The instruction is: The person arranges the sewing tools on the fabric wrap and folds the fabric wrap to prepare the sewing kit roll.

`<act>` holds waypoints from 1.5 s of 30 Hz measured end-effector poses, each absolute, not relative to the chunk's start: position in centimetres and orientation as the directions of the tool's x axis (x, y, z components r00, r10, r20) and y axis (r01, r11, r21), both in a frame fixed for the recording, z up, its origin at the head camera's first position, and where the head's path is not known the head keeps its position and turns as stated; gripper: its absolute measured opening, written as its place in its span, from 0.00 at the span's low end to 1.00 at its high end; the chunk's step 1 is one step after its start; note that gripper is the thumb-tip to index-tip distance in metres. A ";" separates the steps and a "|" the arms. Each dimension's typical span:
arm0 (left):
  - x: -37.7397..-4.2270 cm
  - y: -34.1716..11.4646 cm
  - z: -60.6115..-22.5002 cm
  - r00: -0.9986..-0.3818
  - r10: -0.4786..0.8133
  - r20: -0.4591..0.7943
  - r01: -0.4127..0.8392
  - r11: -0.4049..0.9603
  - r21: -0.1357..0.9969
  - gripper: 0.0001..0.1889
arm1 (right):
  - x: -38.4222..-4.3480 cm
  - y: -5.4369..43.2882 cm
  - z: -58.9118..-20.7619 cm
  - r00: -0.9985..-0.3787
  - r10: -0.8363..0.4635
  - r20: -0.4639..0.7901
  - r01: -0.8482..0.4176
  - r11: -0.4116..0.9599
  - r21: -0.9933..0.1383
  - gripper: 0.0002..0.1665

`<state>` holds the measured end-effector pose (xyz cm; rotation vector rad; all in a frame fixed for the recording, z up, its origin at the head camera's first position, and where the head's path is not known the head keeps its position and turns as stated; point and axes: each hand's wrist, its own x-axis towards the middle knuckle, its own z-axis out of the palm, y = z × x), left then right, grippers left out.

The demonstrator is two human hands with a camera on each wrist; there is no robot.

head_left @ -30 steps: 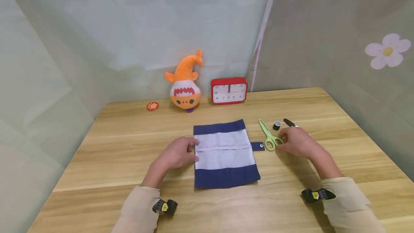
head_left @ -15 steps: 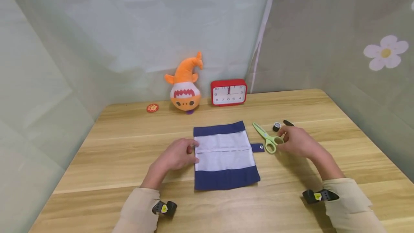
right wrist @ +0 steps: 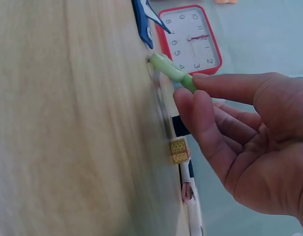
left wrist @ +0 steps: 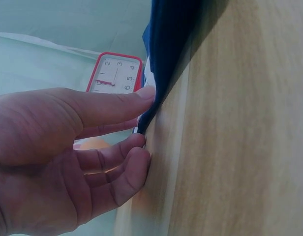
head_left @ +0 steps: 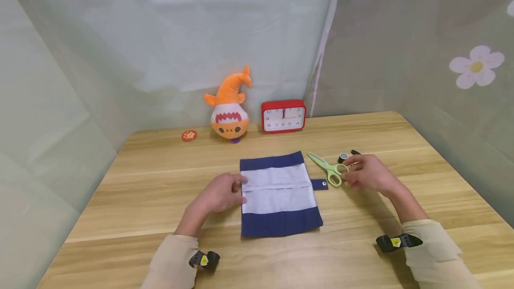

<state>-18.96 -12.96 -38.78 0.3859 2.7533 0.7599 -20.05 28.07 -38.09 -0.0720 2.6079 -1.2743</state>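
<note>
Head view: right hand (head_left: 367, 174) angled inward, fingers pinched on green scissors (head_left: 328, 167); left hand (head_left: 220, 192), fingers parted, against navy-white cloth (head_left: 279, 200)

Long beige sleeves on both my arms: left sleeve (head_left: 170, 258), right sleeve (head_left: 435, 251). Plain fabric, loose, creased, folds showing on the right one. Both end short of the hand; my left hand (head_left: 220, 192) and right hand (head_left: 370, 174) are bare. Left cuff: black left strap (head_left: 194, 257) with a small blocky black left camera (head_left: 213, 260), yellow left label (head_left: 204, 260), dark mark on it too small to read. Right cuff, same kit: black right strap (head_left: 413, 240), rounded black right camera (head_left: 384, 244), yellow right label (head_left: 396, 242), marking also illegible.
</note>
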 end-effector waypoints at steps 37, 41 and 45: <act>-18.6 -13.1 -39.0 -0.933 0.318 -0.168 0.189 0.831 0.523 0.23 | -20.3 28.0 -38.5 -0.974 -0.193 -0.120 0.142 -0.104 -0.984 0.11; -18.7 -13.0 -39.0 -0.933 0.319 -0.167 0.190 0.831 0.524 0.22 | -20.3 27.7 -38.8 -0.973 -0.196 -0.125 0.148 -0.107 -0.983 0.12; -18.8 -12.8 -39.1 -0.933 0.315 -0.172 0.185 0.832 0.523 0.21 | -20.4 27.2 -39.0 -0.971 -0.191 -0.144 0.163 -0.088 -0.983 0.12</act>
